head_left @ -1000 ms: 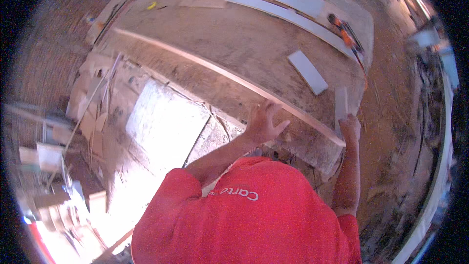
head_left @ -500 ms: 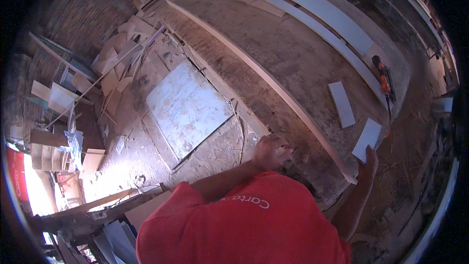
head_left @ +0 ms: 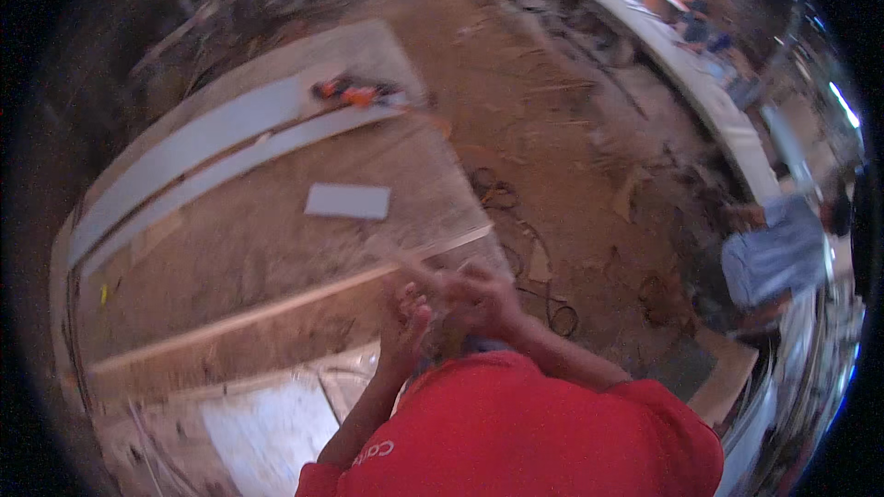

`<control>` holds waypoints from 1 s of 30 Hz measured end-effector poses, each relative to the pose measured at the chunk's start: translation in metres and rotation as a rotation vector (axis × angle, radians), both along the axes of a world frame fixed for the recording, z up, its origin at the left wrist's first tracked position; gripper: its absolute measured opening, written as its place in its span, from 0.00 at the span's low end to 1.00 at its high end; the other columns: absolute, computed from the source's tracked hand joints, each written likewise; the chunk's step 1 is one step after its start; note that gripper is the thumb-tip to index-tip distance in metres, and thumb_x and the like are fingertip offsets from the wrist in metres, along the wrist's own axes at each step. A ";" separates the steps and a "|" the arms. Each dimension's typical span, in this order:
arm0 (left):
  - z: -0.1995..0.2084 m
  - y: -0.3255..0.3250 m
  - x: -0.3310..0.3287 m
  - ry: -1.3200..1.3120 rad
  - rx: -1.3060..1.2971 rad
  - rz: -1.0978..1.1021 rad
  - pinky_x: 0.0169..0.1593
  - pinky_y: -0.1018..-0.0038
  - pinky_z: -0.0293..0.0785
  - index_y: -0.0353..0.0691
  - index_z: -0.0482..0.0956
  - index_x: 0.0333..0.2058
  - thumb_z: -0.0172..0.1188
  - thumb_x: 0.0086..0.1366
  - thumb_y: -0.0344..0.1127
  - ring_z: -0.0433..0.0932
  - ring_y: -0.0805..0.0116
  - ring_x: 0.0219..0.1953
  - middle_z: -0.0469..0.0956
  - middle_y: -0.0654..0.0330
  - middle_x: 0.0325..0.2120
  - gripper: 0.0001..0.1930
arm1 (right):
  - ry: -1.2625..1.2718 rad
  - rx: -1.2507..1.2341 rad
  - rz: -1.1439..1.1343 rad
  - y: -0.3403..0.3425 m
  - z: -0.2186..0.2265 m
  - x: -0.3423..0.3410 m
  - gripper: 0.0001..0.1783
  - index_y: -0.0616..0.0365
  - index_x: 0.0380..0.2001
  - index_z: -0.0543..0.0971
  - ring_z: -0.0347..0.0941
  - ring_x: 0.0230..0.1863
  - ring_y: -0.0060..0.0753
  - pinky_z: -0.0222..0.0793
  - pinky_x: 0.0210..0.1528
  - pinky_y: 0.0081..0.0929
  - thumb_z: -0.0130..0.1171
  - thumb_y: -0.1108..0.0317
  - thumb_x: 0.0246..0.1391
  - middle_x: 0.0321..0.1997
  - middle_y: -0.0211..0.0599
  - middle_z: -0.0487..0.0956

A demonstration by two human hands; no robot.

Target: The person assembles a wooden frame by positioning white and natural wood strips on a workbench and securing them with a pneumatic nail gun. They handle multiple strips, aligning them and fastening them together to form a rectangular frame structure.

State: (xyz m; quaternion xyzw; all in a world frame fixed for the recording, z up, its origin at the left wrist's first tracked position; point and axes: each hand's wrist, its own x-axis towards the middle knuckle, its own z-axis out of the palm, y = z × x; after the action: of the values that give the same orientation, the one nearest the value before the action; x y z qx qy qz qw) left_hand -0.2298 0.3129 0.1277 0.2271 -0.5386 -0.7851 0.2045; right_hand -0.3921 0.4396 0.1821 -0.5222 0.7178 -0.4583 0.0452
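Had right hand (head_left: 486,300) closer than left hand (head_left: 402,328) to right end of long wood strip (head_left: 276,305), slanting far and right; couldn't tell if pinching.

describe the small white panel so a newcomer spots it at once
On the big wooden table, two long white strips run along the far side. Between them and the pale wooden strip on the near side lies a small white panel. Unlike those long neighbours, it is a short rectangle lying on its own.
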 end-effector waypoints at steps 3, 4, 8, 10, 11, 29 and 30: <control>-0.005 0.017 -0.022 0.036 -0.018 -0.055 0.66 0.64 0.66 0.39 0.40 0.76 0.61 0.74 0.43 0.69 0.59 0.64 0.68 0.50 0.63 0.45 | 0.094 0.036 -0.126 0.013 0.008 0.020 0.27 0.48 0.52 0.85 0.80 0.34 0.42 0.78 0.35 0.37 0.71 0.71 0.45 0.35 0.36 0.80; -0.007 0.020 -0.028 0.041 -0.037 -0.064 0.66 0.65 0.65 0.39 0.38 0.77 0.60 0.75 0.42 0.69 0.59 0.64 0.68 0.51 0.63 0.45 | 0.108 0.032 -0.150 0.018 0.008 0.023 0.27 0.48 0.53 0.85 0.80 0.34 0.41 0.78 0.34 0.37 0.71 0.71 0.45 0.35 0.36 0.80; -0.002 0.040 -0.048 0.016 -0.140 -0.086 0.68 0.65 0.63 0.37 0.48 0.73 0.57 0.76 0.37 0.69 0.61 0.63 0.70 0.52 0.60 0.36 | 0.110 -0.012 -0.214 0.038 0.011 0.015 0.28 0.46 0.54 0.84 0.80 0.34 0.40 0.78 0.33 0.36 0.73 0.70 0.45 0.35 0.34 0.81; 0.009 0.061 -0.061 0.078 -0.046 -0.050 0.67 0.64 0.65 0.37 0.51 0.72 0.57 0.75 0.35 0.70 0.61 0.62 0.70 0.52 0.59 0.33 | 0.110 -0.015 -0.227 0.053 0.011 0.005 0.28 0.46 0.55 0.84 0.81 0.35 0.41 0.78 0.34 0.36 0.73 0.69 0.46 0.36 0.35 0.81; 0.013 0.072 -0.070 0.109 0.003 -0.029 0.67 0.63 0.65 0.37 0.53 0.71 0.57 0.75 0.34 0.70 0.61 0.62 0.71 0.52 0.59 0.32 | 0.107 -0.012 -0.230 0.060 0.009 -0.002 0.28 0.46 0.55 0.84 0.81 0.36 0.41 0.79 0.34 0.36 0.73 0.68 0.46 0.37 0.35 0.81; 0.034 0.220 -0.202 -0.007 0.587 0.087 0.48 0.64 0.81 0.38 0.70 0.55 0.50 0.76 0.56 0.83 0.61 0.44 0.81 0.52 0.41 0.25 | -0.240 0.174 0.436 0.231 0.003 -0.212 0.27 0.47 0.53 0.85 0.82 0.41 0.41 0.80 0.44 0.34 0.77 0.67 0.47 0.43 0.38 0.82; 0.033 0.222 -0.202 0.014 0.528 0.079 0.47 0.63 0.82 0.38 0.70 0.55 0.50 0.76 0.56 0.83 0.61 0.43 0.81 0.52 0.41 0.26 | -0.244 0.169 0.456 0.240 0.001 -0.215 0.26 0.48 0.53 0.85 0.82 0.40 0.40 0.80 0.44 0.35 0.76 0.69 0.48 0.42 0.38 0.82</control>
State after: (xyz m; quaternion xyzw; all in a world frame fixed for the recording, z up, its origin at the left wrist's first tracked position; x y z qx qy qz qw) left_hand -0.4321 0.5348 0.1610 0.2883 -0.3043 -0.8914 0.1722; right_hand -0.6074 0.6796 0.1829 -0.6056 0.6068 -0.4341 0.2767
